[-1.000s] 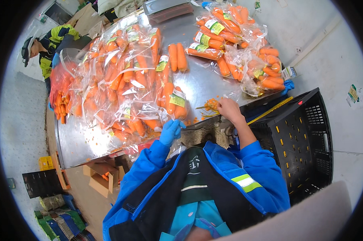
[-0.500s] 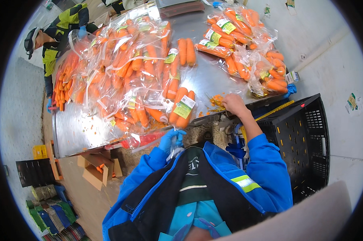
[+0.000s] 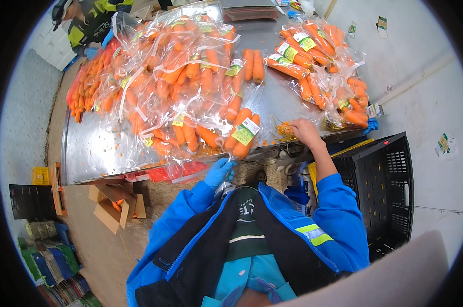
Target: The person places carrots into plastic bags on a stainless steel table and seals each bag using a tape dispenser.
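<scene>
My left hand (image 3: 220,172), in a blue glove, is closed round the gathered neck of a clear carrot bag (image 3: 245,134) at the table's near edge. The bag lies with a green and white label facing up, and several thick carrots show through it. Clear plastic hangs below the glove. My bare right hand (image 3: 307,132) rests at the same edge, further right, its fingers bent together at a small pile of orange and yellow strips (image 3: 284,129). Whatever those fingertips pinch is too small to make out.
Bagged carrots (image 3: 185,77) heap across the left of the metal table (image 3: 88,158); more bags (image 3: 308,46) lie at right. A black crate (image 3: 380,189) stands below right, a cardboard box (image 3: 113,207) on the floor. A co-worker (image 3: 96,30) is at the far left.
The whole view has shifted, with the table sliding slightly right. My hands keep their places at the bag neck and the strips. The co-worker's lower hand has moved up beside the carrots.
</scene>
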`<action>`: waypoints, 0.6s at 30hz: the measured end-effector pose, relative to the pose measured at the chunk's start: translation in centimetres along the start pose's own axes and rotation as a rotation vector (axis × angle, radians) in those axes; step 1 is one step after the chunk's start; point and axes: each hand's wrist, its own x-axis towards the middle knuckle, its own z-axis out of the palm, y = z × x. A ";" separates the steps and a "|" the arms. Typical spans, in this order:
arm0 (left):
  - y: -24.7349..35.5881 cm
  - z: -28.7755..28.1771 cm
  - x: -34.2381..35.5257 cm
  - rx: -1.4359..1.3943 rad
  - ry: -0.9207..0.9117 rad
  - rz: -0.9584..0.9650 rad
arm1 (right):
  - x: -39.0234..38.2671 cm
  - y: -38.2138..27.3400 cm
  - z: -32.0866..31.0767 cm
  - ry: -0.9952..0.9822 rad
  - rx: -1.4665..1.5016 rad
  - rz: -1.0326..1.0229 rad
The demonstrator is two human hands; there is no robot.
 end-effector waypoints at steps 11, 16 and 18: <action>-0.1 1.0 -1.4 0.524 0.421 0.462 | -1.8 -16.9 1.3 -0.782 1.345 0.429; -0.1 0.5 -1.6 0.642 0.395 0.519 | -1.9 -18.3 3.5 -0.697 1.236 0.430; 0.0 0.5 -1.8 0.600 0.388 0.455 | -2.1 -18.3 3.9 -0.649 1.207 0.446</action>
